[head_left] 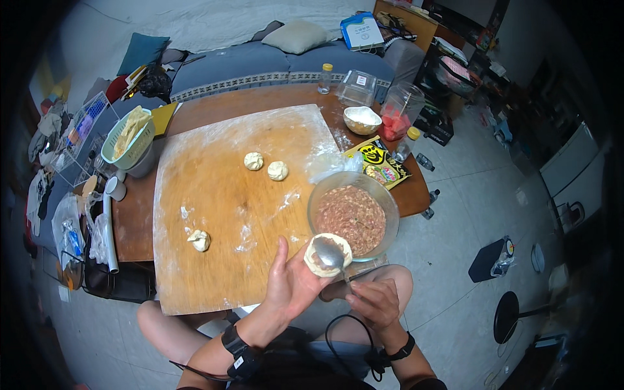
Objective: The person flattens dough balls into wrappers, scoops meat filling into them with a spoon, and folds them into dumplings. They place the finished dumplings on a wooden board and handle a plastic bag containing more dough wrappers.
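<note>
A round dough wrapper (314, 268) rests on the fingers of my left hand (294, 285), whose thumb points up and away from it. My right hand (375, 303) grips the handle of a metal spoon (329, 252). The spoon's bowl lies over the wrapper, with some meat filling showing around it. Just beyond my hands stands a glass bowl (394, 222) of minced meat filling (350, 214). Two pleated buns (253, 161) sit together on the floured wooden board (219, 273), and another gathered dough bun (199, 241) lies near its left side.
Behind the glass bowl lie a yellow-and-black packet (382, 163) and a clear plastic bag (331, 165). A small bowl of white powder (362, 120), plastic containers (357, 87) and bottles stand at the table's far right. On the left are a green basket (139, 141) and a white cup (115, 188).
</note>
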A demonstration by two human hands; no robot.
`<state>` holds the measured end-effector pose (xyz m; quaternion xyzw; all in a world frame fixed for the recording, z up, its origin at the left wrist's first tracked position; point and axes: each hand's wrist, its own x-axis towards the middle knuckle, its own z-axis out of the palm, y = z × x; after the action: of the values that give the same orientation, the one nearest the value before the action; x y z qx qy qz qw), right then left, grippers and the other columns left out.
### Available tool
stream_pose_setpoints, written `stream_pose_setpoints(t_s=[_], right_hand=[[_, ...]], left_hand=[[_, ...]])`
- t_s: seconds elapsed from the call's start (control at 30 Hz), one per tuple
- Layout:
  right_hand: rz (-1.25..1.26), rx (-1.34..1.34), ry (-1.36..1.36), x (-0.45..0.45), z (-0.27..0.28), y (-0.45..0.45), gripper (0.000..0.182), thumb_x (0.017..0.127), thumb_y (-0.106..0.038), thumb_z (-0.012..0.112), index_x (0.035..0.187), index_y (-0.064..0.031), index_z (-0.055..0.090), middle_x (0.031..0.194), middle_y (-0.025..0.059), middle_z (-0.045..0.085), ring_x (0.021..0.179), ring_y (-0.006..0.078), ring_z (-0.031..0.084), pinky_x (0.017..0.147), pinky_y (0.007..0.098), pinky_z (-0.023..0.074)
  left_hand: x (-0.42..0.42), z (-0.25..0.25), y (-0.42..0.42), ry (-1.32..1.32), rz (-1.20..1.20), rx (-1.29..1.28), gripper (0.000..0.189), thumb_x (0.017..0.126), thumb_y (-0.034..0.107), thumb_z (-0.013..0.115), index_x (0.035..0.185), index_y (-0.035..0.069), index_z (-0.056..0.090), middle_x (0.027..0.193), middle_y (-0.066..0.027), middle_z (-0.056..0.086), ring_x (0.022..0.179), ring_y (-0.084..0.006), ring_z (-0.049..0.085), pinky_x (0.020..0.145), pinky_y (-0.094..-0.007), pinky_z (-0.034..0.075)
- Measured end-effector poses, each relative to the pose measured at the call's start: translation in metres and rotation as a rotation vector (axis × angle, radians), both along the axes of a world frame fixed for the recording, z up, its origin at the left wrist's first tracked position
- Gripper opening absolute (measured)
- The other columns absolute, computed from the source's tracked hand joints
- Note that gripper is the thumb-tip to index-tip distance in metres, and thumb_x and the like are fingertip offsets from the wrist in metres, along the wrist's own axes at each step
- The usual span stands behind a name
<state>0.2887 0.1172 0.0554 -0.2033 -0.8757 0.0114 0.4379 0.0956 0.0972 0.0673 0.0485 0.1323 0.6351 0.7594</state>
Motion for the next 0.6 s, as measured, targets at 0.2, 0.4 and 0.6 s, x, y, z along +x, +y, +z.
stream_pose_setpoints(t_s=[0.2, 0.4, 0.6], right_hand=[[0.053, 0.051, -0.176, 0.018, -0.002, 0.004, 0.02, 0.072, -0.011, 0.068, 0.091, -0.0141, 0.066, 0.102, 0.0014, 0.066, 0.086, 0.0158, 0.062, 0.066, 0.0274, 0.042], [0.069, -0.313, 0.305, 0.035, -0.007, 0.011, 0.012, 0.086, -0.012, 0.058, 0.091, -0.0031, 0.064, 0.091, 0.0126, 0.066, 0.075, 0.0223, 0.063, 0.063, 0.0285, 0.0461], [0.078, -1.25, 0.705, 0.015, 0.016, 0.029, 0.022, 0.093, -0.013, 0.049, 0.094, 0.0068, 0.058, 0.078, 0.0161, 0.063, 0.067, 0.0195, 0.061, 0.062, 0.0272, 0.0485]], left_hand=[[-0.005, -0.006, -0.002, -0.014, 0.013, -0.055, 0.086, 0.088, 0.066, 0.03, 0.137, -0.004, 0.025, 0.14, -0.0201, 0.034, 0.13, -0.031, 0.034, 0.109, -0.0442, 0.027], [-0.008, -0.016, -0.002, 0.063, 0.069, -0.078, 0.085, 0.088, 0.065, 0.03, 0.136, -0.005, 0.028, 0.137, -0.0207, 0.037, 0.127, -0.0308, 0.038, 0.107, -0.043, 0.03], [-0.009, -0.022, -0.006, 0.083, -0.051, -0.075, 0.083, 0.089, 0.064, 0.029, 0.134, -0.006, 0.03, 0.134, -0.0204, 0.041, 0.125, -0.0303, 0.042, 0.105, -0.0433, 0.034]])
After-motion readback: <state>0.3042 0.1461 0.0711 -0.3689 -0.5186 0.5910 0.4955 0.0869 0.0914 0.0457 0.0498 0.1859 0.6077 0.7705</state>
